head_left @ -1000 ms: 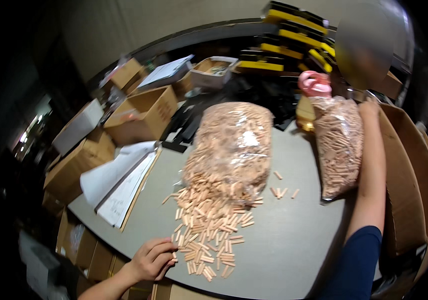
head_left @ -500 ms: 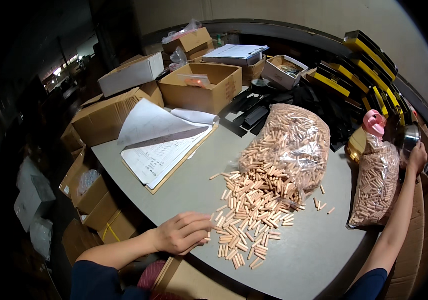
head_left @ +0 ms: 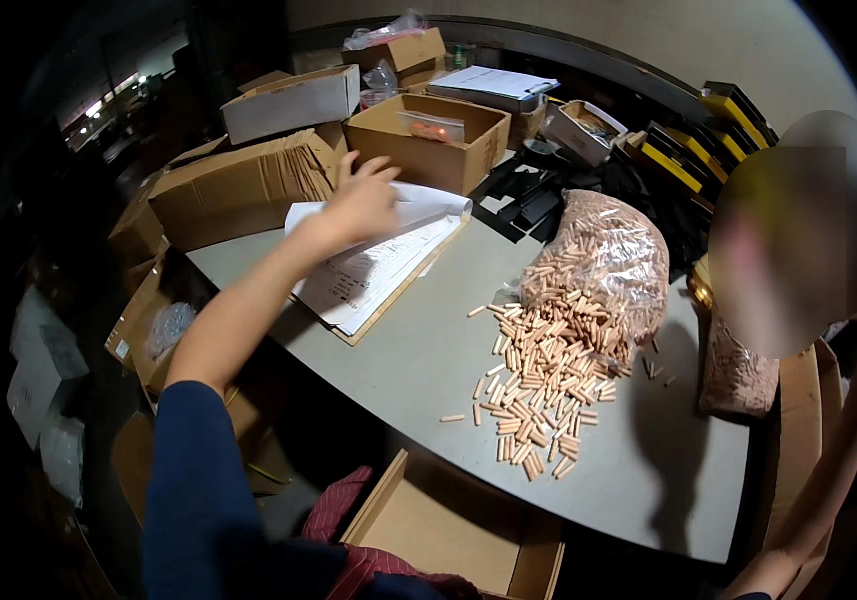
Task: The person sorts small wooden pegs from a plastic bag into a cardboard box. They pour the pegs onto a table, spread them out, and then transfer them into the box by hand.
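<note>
My left hand (head_left: 363, 203) is stretched over the clipboard (head_left: 358, 338) and its written papers (head_left: 348, 290), with fingers spread and a little blurred. It seems to hold nothing; whether it touches the papers I cannot tell. At the far right, my right forearm (head_left: 848, 450) rises along the table's side, but the hand is hidden around a blurred patch. Wooden dowels (head_left: 538, 400) spill from a big clear plastic bag (head_left: 613, 255) lying on the grey table. A second bag of dowels (head_left: 738, 370) stands by the right edge, partly covered by the blur.
Cardboard boxes (head_left: 238, 190) line the back left, beside an open box (head_left: 428, 135) with a small plastic packet inside. Black parts (head_left: 538, 205) lie behind the big bag, and yellow-and-black boxes (head_left: 673, 160) are stacked at the back right. An open cardboard box (head_left: 378, 500) sits below the front edge.
My left hand has moved from the dowels at the front edge up to the papers. My right arm has shifted; its hand, earlier at a shiny metal container, is now hidden. The view has shifted.
</note>
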Demonstrator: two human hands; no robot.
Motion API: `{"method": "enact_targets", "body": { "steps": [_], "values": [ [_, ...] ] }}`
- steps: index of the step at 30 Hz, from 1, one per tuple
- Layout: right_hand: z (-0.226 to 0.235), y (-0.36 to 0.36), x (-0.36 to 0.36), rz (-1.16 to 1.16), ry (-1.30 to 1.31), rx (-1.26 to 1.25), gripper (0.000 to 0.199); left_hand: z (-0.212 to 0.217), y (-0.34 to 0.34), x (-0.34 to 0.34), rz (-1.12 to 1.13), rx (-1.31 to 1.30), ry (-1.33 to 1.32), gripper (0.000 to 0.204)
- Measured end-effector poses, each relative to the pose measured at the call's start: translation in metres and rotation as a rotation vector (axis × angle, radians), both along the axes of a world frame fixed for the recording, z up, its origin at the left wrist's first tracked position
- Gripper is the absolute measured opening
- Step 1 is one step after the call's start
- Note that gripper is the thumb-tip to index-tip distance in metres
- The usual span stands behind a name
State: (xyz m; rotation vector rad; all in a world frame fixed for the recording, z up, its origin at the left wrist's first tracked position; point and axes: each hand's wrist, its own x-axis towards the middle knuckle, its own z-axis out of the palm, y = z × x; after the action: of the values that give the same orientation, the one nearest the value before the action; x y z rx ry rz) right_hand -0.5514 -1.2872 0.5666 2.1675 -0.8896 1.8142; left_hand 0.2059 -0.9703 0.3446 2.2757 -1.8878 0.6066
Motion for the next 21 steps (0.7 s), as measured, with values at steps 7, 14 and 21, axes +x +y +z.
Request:
{"method": "enact_targets", "body": {
  "steps": [7,14,21],
  "values": [
    [-0.068,0.175,0.277,0.470,0.009,0.195,0.032,-0.041,0.079,-0.005,-0.105,0.326,0.680,0.031],
    [-0.175,0.276,0.529,0.714,0.312,-0.518,0.020,-0.123,0.167,-0.082,-0.399,-0.147,0.288,0.021],
    [-0.297,0.320,0.550,0.749,0.969,-0.204,0.053,-0.094,0.219,-0.117,-0.455,-0.112,0.715,0.013]
  ]
}}
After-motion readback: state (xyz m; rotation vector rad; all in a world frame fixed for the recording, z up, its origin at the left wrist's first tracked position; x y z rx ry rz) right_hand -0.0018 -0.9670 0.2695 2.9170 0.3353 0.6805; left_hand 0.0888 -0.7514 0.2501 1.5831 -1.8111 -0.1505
